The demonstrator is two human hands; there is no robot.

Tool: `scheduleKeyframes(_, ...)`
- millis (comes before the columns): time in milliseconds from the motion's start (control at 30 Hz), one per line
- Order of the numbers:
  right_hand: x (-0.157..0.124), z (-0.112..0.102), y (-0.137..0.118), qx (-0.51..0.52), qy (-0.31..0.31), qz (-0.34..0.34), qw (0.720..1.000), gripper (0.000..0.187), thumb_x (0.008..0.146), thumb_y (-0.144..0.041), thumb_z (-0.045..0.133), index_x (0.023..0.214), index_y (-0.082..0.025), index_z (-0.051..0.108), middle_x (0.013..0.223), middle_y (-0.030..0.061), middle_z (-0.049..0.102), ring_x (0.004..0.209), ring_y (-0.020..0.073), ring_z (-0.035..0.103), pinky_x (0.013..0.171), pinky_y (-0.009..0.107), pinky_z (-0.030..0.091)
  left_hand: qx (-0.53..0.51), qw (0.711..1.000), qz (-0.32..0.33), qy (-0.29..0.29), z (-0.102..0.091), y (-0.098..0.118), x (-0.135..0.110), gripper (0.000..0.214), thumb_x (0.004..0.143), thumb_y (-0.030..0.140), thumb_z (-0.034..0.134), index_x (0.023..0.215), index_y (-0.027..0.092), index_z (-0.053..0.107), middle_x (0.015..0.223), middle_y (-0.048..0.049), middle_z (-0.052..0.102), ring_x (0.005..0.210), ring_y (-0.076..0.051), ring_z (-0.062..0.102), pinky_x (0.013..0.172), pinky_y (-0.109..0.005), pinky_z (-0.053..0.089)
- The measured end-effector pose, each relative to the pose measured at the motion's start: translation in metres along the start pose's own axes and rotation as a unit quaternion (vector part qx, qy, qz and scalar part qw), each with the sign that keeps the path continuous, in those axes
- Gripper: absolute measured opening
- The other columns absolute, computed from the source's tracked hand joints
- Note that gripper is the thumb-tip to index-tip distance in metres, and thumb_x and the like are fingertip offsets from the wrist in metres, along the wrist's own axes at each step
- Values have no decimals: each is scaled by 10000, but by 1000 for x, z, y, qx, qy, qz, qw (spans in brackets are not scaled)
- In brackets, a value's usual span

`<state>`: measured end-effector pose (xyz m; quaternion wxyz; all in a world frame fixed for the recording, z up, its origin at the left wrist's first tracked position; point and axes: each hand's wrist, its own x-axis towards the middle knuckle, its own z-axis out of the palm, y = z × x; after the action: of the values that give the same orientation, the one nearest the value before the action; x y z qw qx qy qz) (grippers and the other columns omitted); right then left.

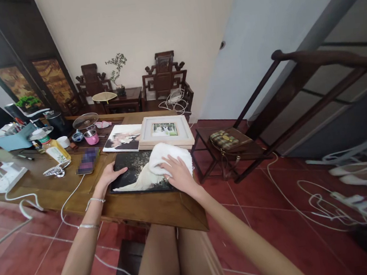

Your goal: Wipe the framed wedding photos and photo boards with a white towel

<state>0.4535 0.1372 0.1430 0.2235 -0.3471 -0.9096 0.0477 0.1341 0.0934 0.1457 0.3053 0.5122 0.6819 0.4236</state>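
A dark photo panel [134, 164] with a pale dress in its picture lies flat near the front edge of the wooden table [158, 208]. My left hand [110, 173] rests at the panel's left edge, thumb stretched over its surface and fingers apart. On the panel's right part, my right hand [177, 173] presses a white cloth [164, 155] down with spread fingers. The cloth covers that part of the picture. Just behind are a light wooden picture frame [142, 135], stacked on another, and a white-edged photo print [121, 137].
Left of the panel are a phone [88, 160] on a cable, a pink cup [91, 137], a bottle [55, 151], a metal clip [56, 170] and a power strip [7, 178]. A chair [249, 141] bearing a checked bag [225, 139] stands right. Cables [325, 210] lie on the floor.
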Motion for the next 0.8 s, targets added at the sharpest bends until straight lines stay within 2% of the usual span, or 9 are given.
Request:
scheduleKeyframes(100, -12, 3, -3, 5, 7, -10, 1000, 377, 823, -88, 514, 1164, -180, 642, 1459, 110, 500, 1419, 319, 324, 1144, 588, 219, -15, 1000, 3, -3, 2, -1, -3, 735, 543, 538, 854, 1122, 115, 692, 1117, -138, 740, 1001, -318, 703, 904, -423, 549)
scheduleKeyframes(233, -56, -4, -13, 21, 25, -103, 994, 366, 806, -55, 492, 1106, -191, 653, 1446, 87, 519, 1423, 290, 324, 1154, 581, 226, -22, 999, 12, 31, 9, 5, -16, 784, 606, 548, 829, 1239, 129, 632, 1196, -146, 709, 1054, -307, 689, 965, -444, 523)
scheduleKeyframes(333, -74, -15, -8, 40, 19, -155, 987, 344, 779, -61, 517, 1062, -200, 654, 1452, 66, 515, 1437, 275, 295, 1167, 569, 216, -23, 999, 13, 42, 15, 13, -25, 789, 578, 549, 848, 1217, 133, 645, 1188, -149, 712, 1041, -307, 695, 966, -448, 527)
scheduleKeyframes(500, -54, -20, 18, 85, -8, -146, 985, 305, 787, -157, 579, 1078, -210, 654, 1451, 61, 518, 1422, 290, 316, 1169, 572, 186, -18, 997, -28, 67, 21, 25, -27, 850, 533, 566, 866, 1232, 136, 643, 1179, -145, 717, 1044, -325, 695, 936, -454, 550)
scheduleKeyframes(600, -41, -14, 28, 112, 3, -130, 985, 299, 800, -205, 587, 1091, -228, 656, 1446, 50, 524, 1421, 274, 317, 1173, 553, 175, -11, 994, -43, 101, 22, 30, -23, 783, 535, 650, 822, 1127, 152, 701, 1155, -131, 729, 1097, -333, 670, 936, -420, 547)
scheduleKeyframes(800, -42, -7, 36, 134, 28, -122, 983, 305, 819, -222, 570, 1113, -242, 649, 1454, 13, 518, 1416, 258, 323, 1188, 504, 148, 4, 990, -59, 128, 26, 34, -18, 868, 466, 677, 835, 1130, 134, 701, 1143, -129, 734, 1128, -333, 641, 985, -428, 501)
